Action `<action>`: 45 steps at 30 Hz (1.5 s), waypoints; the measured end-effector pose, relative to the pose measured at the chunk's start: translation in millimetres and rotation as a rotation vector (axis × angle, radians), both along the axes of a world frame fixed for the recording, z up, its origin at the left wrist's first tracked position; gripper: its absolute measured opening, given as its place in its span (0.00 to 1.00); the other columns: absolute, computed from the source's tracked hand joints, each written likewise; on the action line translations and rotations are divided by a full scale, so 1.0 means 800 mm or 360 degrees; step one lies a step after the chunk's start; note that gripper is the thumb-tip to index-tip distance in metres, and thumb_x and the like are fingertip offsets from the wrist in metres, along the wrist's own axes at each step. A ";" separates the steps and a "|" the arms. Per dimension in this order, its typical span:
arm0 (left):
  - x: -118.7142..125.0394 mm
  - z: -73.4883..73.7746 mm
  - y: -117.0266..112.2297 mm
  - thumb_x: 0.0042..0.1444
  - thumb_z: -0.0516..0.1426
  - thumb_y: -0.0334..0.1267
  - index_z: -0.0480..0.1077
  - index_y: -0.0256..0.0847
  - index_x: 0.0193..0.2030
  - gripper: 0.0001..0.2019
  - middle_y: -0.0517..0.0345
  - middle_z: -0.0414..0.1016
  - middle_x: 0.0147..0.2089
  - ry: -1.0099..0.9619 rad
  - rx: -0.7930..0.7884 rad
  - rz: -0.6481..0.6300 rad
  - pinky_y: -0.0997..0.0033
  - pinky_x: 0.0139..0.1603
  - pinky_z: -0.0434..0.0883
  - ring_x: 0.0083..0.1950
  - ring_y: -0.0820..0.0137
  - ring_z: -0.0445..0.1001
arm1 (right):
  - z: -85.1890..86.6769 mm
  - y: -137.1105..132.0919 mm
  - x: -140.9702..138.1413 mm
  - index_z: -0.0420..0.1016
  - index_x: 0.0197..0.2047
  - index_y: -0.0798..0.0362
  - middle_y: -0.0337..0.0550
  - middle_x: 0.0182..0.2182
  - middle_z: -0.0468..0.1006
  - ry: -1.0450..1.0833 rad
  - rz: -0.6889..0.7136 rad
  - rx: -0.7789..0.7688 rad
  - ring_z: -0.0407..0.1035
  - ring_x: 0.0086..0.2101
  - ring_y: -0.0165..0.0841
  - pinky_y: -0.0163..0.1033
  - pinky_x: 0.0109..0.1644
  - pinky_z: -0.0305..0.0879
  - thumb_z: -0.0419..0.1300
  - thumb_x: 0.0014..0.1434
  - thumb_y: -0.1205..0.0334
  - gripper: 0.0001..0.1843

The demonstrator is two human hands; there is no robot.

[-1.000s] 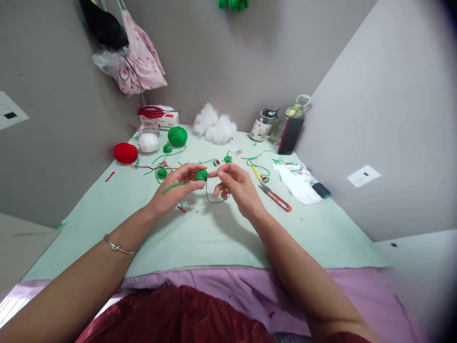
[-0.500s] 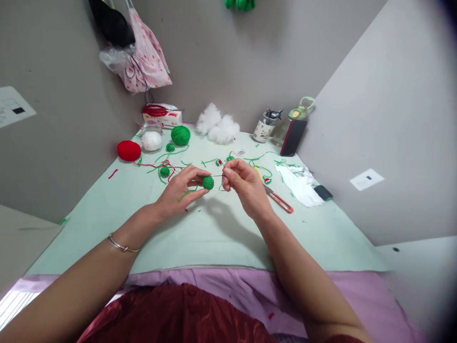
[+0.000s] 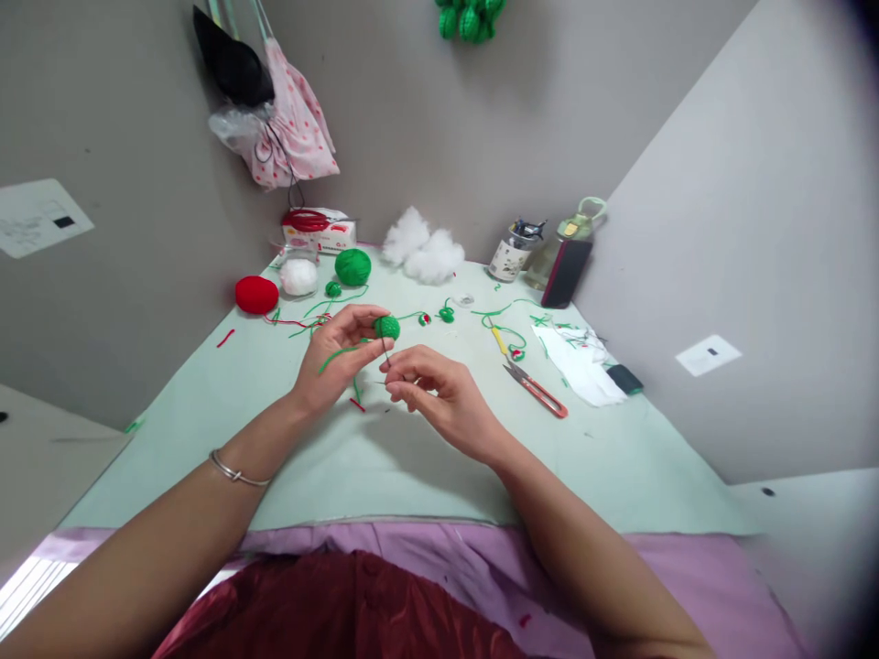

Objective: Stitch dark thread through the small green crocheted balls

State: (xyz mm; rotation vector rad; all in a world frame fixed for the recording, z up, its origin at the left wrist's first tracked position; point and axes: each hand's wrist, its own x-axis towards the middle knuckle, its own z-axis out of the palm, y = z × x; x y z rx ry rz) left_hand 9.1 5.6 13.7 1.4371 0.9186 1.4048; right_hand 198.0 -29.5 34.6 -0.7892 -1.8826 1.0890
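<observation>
My left hand (image 3: 336, 357) pinches a small green crocheted ball (image 3: 387, 327) between thumb and fingers, held just above the pale green table cover (image 3: 385, 458). A green yarn tail hangs from it under my palm. My right hand (image 3: 436, 398) sits below and right of the ball, its fingertips pinched on a thin dark needle (image 3: 385, 351) that runs up to the ball. A silver bangle (image 3: 230, 470) circles my left wrist.
Red yarn ball (image 3: 256, 294), white yarn ball (image 3: 299, 276) and green yarn ball (image 3: 352, 266) lie at the back left. White stuffing (image 3: 422, 249), a jar (image 3: 509, 257) and a bottle (image 3: 569, 245) stand at the back. Red-handled snips (image 3: 536, 389) and yarn scraps lie to the right.
My right hand has dropped from beside the ball to below it, drawing the needle down and toward me. My left hand lifted the ball slightly and kept its grip.
</observation>
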 end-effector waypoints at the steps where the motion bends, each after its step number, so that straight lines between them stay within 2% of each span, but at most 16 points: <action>1: -0.001 0.000 0.001 0.52 0.71 0.41 0.75 0.42 0.47 0.17 0.57 0.79 0.42 -0.0058 -0.0027 -0.0001 0.67 0.49 0.75 0.43 0.67 0.78 | 0.002 0.000 0.001 0.78 0.38 0.51 0.43 0.43 0.76 -0.0001 -0.0031 0.0069 0.71 0.37 0.28 0.35 0.37 0.68 0.64 0.65 0.60 0.05; 4: -0.004 -0.002 0.005 0.52 0.71 0.41 0.76 0.42 0.46 0.16 0.58 0.80 0.43 -0.0220 -0.0132 -0.0038 0.65 0.51 0.76 0.41 0.68 0.79 | 0.006 -0.001 0.003 0.80 0.36 0.50 0.43 0.37 0.75 0.0032 -0.0154 0.0162 0.69 0.37 0.30 0.36 0.37 0.66 0.65 0.65 0.58 0.06; 7: -0.005 -0.004 0.006 0.53 0.70 0.41 0.77 0.42 0.47 0.16 0.57 0.81 0.45 -0.0264 -0.0202 -0.0067 0.63 0.53 0.76 0.42 0.68 0.80 | 0.007 0.001 0.005 0.79 0.35 0.51 0.40 0.32 0.72 0.0136 -0.0269 0.0075 0.66 0.31 0.28 0.37 0.33 0.63 0.66 0.64 0.56 0.09; 10: -0.004 -0.004 0.006 0.52 0.71 0.41 0.79 0.42 0.48 0.17 0.56 0.82 0.44 -0.0227 -0.0231 -0.0113 0.62 0.54 0.76 0.43 0.66 0.80 | 0.004 0.004 0.006 0.78 0.34 0.52 0.39 0.30 0.72 0.0173 -0.0371 -0.0019 0.61 0.27 0.26 0.36 0.30 0.59 0.66 0.63 0.56 0.09; 15: -0.003 -0.003 0.005 0.50 0.72 0.42 0.79 0.42 0.48 0.19 0.55 0.83 0.41 -0.0174 -0.0242 -0.0099 0.60 0.54 0.76 0.42 0.64 0.81 | -0.002 0.008 0.004 0.77 0.34 0.53 0.39 0.30 0.73 0.0092 -0.0479 -0.0046 0.60 0.26 0.26 0.36 0.29 0.58 0.65 0.62 0.56 0.09; 25: -0.001 0.000 0.003 0.47 0.73 0.40 0.76 0.41 0.42 0.17 0.59 0.82 0.34 -0.0175 -0.0254 -0.0060 0.64 0.46 0.76 0.36 0.67 0.80 | -0.003 0.006 0.002 0.76 0.33 0.53 0.38 0.29 0.72 0.0049 -0.0492 -0.0008 0.60 0.26 0.26 0.36 0.30 0.58 0.63 0.62 0.60 0.08; 33: 0.003 0.003 -0.001 0.46 0.72 0.43 0.75 0.41 0.38 0.16 0.59 0.81 0.33 -0.0166 -0.0275 -0.0104 0.61 0.44 0.77 0.34 0.66 0.80 | -0.004 0.008 0.001 0.77 0.33 0.52 0.38 0.29 0.72 0.0081 -0.0475 0.0042 0.60 0.27 0.27 0.36 0.31 0.58 0.64 0.63 0.56 0.10; 40: 0.009 0.003 -0.004 0.46 0.73 0.42 0.73 0.42 0.36 0.16 0.61 0.80 0.31 -0.0239 -0.0278 -0.0134 0.64 0.42 0.77 0.32 0.68 0.80 | -0.011 0.009 -0.002 0.77 0.33 0.52 0.39 0.30 0.72 0.0192 -0.0489 0.0022 0.62 0.28 0.27 0.37 0.32 0.59 0.64 0.63 0.57 0.09; 45: 0.010 0.004 -0.006 0.46 0.73 0.44 0.73 0.41 0.35 0.16 0.60 0.80 0.32 -0.0198 -0.0292 -0.0131 0.62 0.43 0.77 0.33 0.67 0.80 | -0.014 0.012 -0.001 0.79 0.34 0.51 0.40 0.30 0.71 0.0201 -0.0478 0.0027 0.62 0.29 0.28 0.37 0.32 0.59 0.65 0.63 0.56 0.09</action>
